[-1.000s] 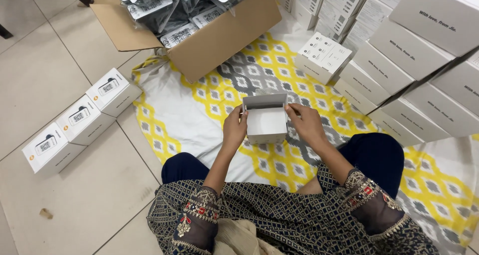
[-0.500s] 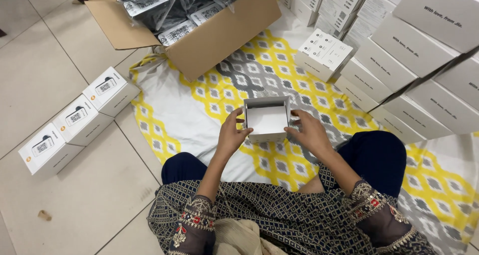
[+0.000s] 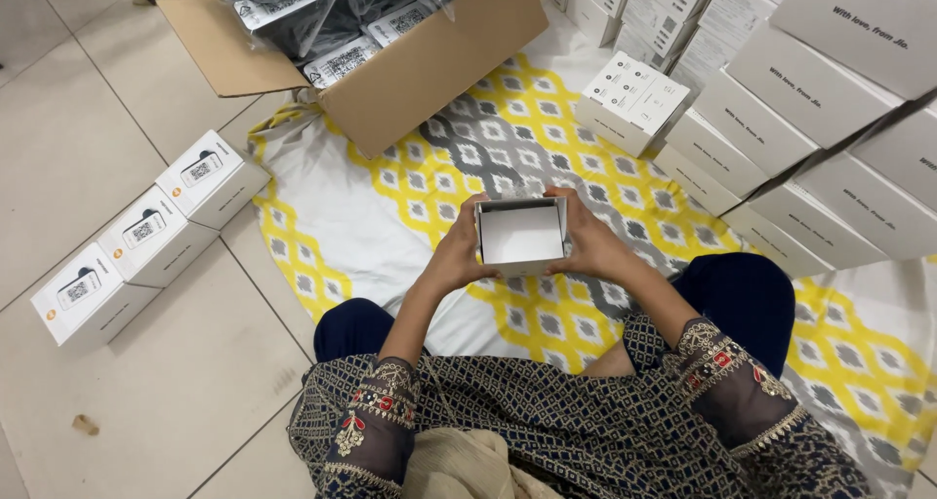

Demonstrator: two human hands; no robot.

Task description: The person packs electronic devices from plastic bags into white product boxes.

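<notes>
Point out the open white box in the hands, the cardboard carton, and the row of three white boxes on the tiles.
open white box (image 3: 520, 234): head view, on its bare inside bottom.
cardboard carton (image 3: 429, 75): head view, on its front wall.
row of three white boxes (image 3: 151, 234): head view, on the middle box's top.

Home-floor packing spot: tiled floor (image 3: 88, 119), patterned yellow mat (image 3: 390, 216); open cardboard carton (image 3: 429, 70) at mat's far edge, white box stacks (image 3: 810, 138) right of it.

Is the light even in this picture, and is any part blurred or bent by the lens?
Head view: soft, even light, no hard shadows; faint sheen on the floor tiles. The small white box between the left hand and right hand is sharp. The stacked white boxes lean outward, a wide-lens effect.
</notes>
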